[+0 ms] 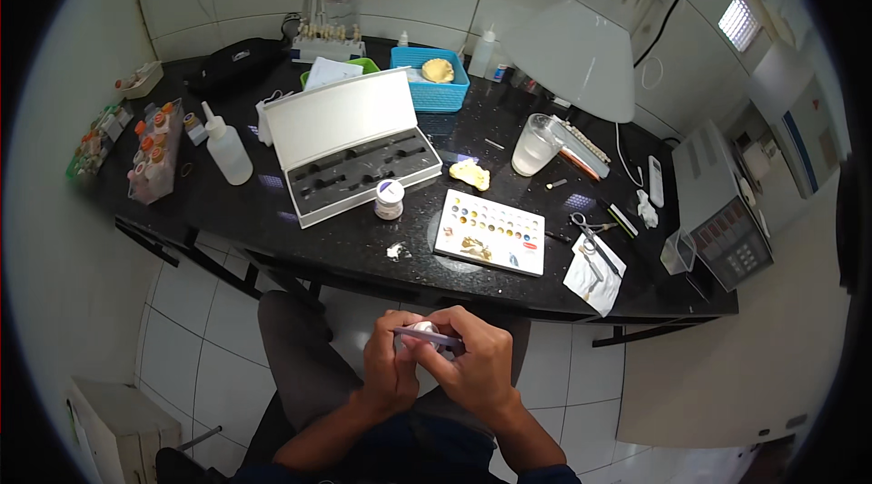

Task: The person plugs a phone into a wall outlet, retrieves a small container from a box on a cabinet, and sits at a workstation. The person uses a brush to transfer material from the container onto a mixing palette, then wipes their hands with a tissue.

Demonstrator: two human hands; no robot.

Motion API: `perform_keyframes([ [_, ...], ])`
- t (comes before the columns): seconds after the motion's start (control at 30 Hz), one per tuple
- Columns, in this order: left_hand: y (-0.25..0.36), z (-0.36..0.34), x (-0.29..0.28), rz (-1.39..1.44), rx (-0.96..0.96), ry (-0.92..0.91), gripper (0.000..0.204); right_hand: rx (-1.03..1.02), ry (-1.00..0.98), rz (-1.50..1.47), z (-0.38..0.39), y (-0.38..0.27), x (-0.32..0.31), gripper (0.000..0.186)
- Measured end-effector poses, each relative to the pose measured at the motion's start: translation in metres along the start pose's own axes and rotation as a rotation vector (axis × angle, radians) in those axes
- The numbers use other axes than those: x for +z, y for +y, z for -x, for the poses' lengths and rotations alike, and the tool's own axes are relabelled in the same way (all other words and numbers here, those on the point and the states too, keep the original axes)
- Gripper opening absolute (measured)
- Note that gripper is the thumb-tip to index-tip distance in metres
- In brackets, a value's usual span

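Both hands meet above my lap, just in front of the desk's near edge. My left hand is closed around a small white-topped object, which looks like a little jar; the fingers hide much of it. A flat purple-grey stick lies across that object, with my right hand closed on its right end. On the desk ahead stand a small white-lidded jar and a white palette with rows of coloured wells and brown smears. A dab of white material sits near the jar.
An open grey case stands left of a yellowish dental cast. Beyond are a blue basket and a cloudy cup. Scissors-like forceps rest by a white tissue. A squeeze bottle stands left.
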State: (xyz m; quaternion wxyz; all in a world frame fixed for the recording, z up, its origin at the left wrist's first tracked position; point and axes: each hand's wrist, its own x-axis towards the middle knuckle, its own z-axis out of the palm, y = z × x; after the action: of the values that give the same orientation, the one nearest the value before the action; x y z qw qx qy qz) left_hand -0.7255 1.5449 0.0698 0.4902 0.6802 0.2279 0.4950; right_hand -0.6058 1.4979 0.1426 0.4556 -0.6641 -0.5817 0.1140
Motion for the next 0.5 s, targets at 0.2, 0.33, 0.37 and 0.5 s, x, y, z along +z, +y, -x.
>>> perform_keyframes([
  [0.2,-0.002,0.000,0.057,0.371,-0.019,0.114,0.044,0.096,0.097,0.022,0.014,0.007,-0.016,0.031],
  [0.33,0.004,0.009,0.082,0.564,-0.136,0.081,0.048,-0.040,0.146,0.151,0.020,0.018,-0.034,0.032],
  [0.37,0.009,0.010,0.084,0.564,-0.145,0.076,0.048,-0.030,0.147,0.151,0.020,0.023,-0.039,0.032],
  [0.5,0.020,0.005,0.090,0.491,-0.506,-0.016,0.058,-0.149,-0.020,0.209,0.026,0.048,-0.071,0.045],
])
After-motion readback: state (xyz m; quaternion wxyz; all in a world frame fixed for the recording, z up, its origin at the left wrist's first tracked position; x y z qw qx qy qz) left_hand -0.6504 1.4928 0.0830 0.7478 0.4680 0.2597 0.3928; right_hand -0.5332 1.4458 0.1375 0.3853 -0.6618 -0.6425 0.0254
